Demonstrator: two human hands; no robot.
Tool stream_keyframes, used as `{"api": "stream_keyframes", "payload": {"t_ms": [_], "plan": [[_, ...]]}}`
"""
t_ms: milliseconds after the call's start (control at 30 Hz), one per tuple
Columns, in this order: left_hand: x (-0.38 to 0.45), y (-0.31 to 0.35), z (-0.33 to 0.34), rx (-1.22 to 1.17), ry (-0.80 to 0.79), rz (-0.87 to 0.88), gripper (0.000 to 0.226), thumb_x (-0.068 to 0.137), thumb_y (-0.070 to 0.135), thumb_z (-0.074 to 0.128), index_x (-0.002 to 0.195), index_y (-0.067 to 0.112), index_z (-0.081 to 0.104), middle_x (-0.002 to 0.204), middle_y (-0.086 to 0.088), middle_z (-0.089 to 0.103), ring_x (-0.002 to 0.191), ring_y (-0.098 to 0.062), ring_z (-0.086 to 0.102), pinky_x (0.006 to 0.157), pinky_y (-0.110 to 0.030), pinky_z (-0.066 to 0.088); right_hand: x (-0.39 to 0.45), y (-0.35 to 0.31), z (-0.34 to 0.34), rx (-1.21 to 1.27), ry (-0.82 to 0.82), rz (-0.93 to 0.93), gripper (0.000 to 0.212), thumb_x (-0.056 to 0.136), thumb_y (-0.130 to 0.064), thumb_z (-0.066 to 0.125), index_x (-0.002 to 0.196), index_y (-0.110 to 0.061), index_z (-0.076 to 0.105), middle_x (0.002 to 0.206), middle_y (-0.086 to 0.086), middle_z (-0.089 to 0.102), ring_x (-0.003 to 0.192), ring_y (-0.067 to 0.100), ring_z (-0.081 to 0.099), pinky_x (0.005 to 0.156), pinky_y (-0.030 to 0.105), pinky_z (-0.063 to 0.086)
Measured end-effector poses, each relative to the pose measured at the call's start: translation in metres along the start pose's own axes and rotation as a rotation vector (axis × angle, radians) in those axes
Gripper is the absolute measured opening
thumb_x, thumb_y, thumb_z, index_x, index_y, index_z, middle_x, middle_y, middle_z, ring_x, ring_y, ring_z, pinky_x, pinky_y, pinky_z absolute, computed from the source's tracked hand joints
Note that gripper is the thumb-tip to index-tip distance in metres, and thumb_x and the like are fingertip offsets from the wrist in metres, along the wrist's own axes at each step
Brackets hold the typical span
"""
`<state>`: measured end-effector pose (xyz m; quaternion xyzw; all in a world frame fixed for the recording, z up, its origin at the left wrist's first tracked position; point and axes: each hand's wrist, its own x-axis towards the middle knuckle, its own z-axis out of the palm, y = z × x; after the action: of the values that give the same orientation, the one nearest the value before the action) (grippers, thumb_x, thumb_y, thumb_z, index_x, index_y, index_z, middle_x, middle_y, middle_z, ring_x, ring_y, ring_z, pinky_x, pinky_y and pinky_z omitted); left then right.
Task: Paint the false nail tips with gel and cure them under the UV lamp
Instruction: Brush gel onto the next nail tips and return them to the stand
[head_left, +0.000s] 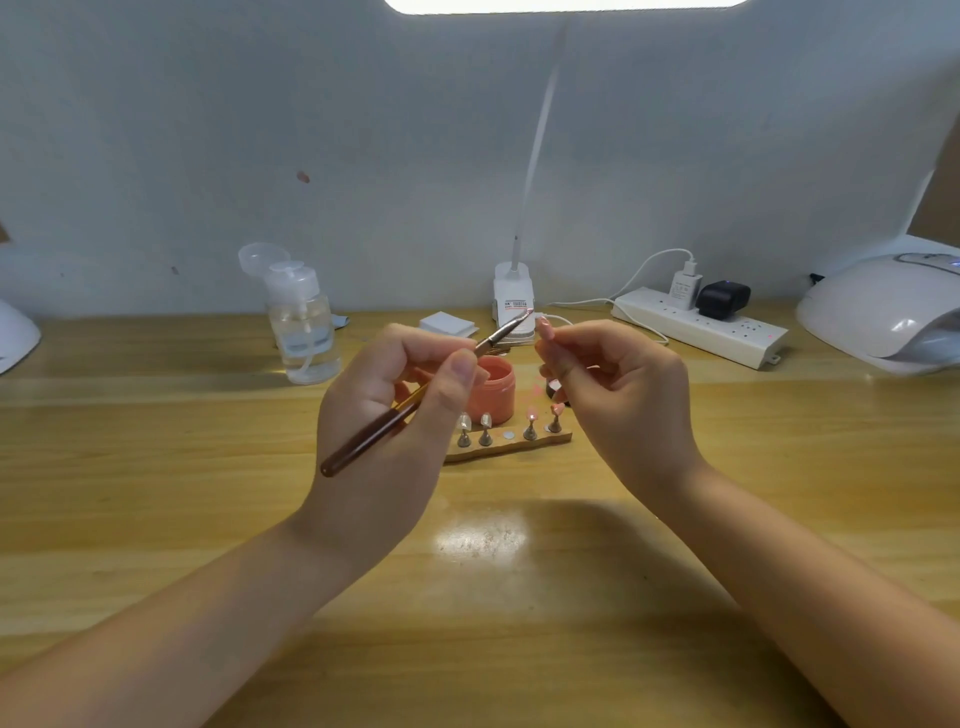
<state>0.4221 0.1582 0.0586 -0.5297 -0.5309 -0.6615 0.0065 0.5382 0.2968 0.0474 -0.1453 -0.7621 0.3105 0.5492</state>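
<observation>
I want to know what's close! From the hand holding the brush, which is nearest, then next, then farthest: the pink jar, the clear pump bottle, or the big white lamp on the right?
From the left hand:
1. Pink round jar, just behind it.
2. Clear plastic pump bottle, back left.
3. White domed UV lamp, far right.

UV lamp (893, 306) cut off, perhaps half-shown.

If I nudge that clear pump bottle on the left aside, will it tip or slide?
The pump bottle is tall and narrow, so a push near its top would probably tip it. It looks only partly filled, so likely light and apt to slide on the glossy table. Its cap stands flipped open, so liquid might spill.
</observation>
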Motion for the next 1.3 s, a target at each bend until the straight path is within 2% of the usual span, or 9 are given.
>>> {"api": "stream_keyframes", "payload": {"t_ms": [167, 300, 433, 600, 733, 933, 1067, 1167, 1300], "plan": [[0.0015, 0.0014, 0.0029, -0.005, -0.040, -0.013, 0.003, 0.091, 0.029, 0.062, 0.091, 0.027, 0.065, 0.085, 0.014, 0.073, 0.084, -0.007, 0.069, 0.072, -0.013, 0.050, -0.0004, 0.0003, 0.0004, 0.001, -0.007, 0.000, 0.015, 0.087, -0.014, 0.068, 0.100, -0.019, 0.068, 0.082, 0.000, 0.071, 0.072, 0.018, 0.070, 0.061, 0.038, 0.058], [0.0012, 0.0006, 0.0015, -0.015, 0.004, -0.037, 0.010, 0.090, 0.037, 0.059, 0.090, 0.029, 0.065, 0.086, 0.008, 0.073, 0.088, -0.013, 0.069, 0.076, -0.020, 0.052, -0.0004, 0.0001, 0.0006, 0.003, -0.006, 0.004, 0.015, 0.086, -0.012, 0.068, 0.100, -0.019, 0.068, 0.082, 0.000, 0.071, 0.073, 0.018, 0.070, 0.062, 0.040, 0.058], [0.0012, 0.0012, 0.0036, -0.014, -0.036, -0.053, 0.008, 0.091, 0.027, 0.060, 0.088, 0.024, 0.067, 0.082, 0.012, 0.073, 0.082, -0.005, 0.069, 0.072, -0.011, 0.048, -0.0006, -0.0004, 0.0006, -0.001, -0.008, 0.008, 0.014, 0.086, -0.013, 0.068, 0.099, -0.019, 0.069, 0.083, 0.001, 0.071, 0.074, 0.020, 0.070, 0.063, 0.042, 0.057], [0.0017, 0.0013, 0.0024, -0.023, 0.000, -0.045, 0.006, 0.090, 0.031, 0.060, 0.092, 0.028, 0.065, 0.087, 0.009, 0.073, 0.087, -0.010, 0.070, 0.074, -0.017, 0.051, -0.0003, -0.0020, 0.0003, -0.010, -0.002, 0.007, 0.012, 0.086, -0.015, 0.068, 0.097, -0.019, 0.069, 0.081, -0.001, 0.071, 0.072, 0.019, 0.069, 0.063, 0.042, 0.057], [0.0006, 0.0030, 0.0039, 0.014, -0.041, -0.024, 0.007, 0.091, 0.022, 0.061, 0.088, 0.025, 0.065, 0.081, 0.015, 0.072, 0.079, -0.004, 0.068, 0.067, -0.009, 0.048, -0.0005, -0.0021, 0.0004, -0.024, 0.002, -0.006, 0.010, 0.086, -0.017, 0.069, 0.096, -0.016, 0.071, 0.080, -0.001, 0.071, 0.071, 0.017, 0.068, 0.062, 0.040, 0.056], [-0.0010, 0.0007, 0.0005, 0.015, -0.004, -0.026, 0.014, 0.083, 0.035, 0.054, 0.080, 0.024, 0.063, 0.074, 0.007, 0.069, 0.075, -0.016, 0.065, 0.070, -0.027, 0.052, -0.0008, -0.0003, -0.0001, -0.043, 0.004, -0.008, 0.011, 0.086, -0.015, 0.069, 0.096, -0.020, 0.069, 0.080, -0.001, 0.071, 0.070, 0.018, 0.068, 0.060, 0.042, 0.056], [0.0013, 0.0020, 0.0026, -0.011, 0.004, -0.033, 0.006, 0.091, 0.032, 0.061, 0.089, 0.029, 0.064, 0.083, 0.010, 0.072, 0.084, -0.011, 0.069, 0.072, -0.018, 0.052, -0.0014, -0.0012, 0.0003, -0.028, -0.005, -0.005, 0.012, 0.086, -0.016, 0.070, 0.097, -0.020, 0.069, 0.080, -0.001, 0.071, 0.070, 0.017, 0.069, 0.061, 0.041, 0.057], [0.0017, 0.0025, 0.0038, -0.009, -0.034, -0.012, 0.006, 0.092, 0.025, 0.060, 0.089, 0.027, 0.064, 0.082, 0.016, 0.072, 0.081, -0.002, 0.068, 0.069, -0.008, 0.046, -0.0015, -0.0017, 0.0003, -0.027, -0.013, -0.001, 0.013, 0.085, -0.016, 0.069, 0.097, -0.020, 0.068, 0.081, -0.002, 0.071, 0.071, 0.016, 0.069, 0.063, 0.038, 0.058], [-0.0002, 0.0008, 0.0019, 0.016, -0.029, -0.005, 0.010, 0.086, 0.030, 0.056, 0.080, 0.024, 0.063, 0.073, 0.013, 0.069, 0.074, -0.008, 0.066, 0.068, -0.014, 0.047, -0.0016, 0.0000, -0.0001, -0.029, -0.013, 0.028, 0.013, 0.085, -0.013, 0.070, 0.098, -0.015, 0.071, 0.081, -0.001, 0.071, 0.071, 0.014, 0.069, 0.064, 0.036, 0.058]]}}
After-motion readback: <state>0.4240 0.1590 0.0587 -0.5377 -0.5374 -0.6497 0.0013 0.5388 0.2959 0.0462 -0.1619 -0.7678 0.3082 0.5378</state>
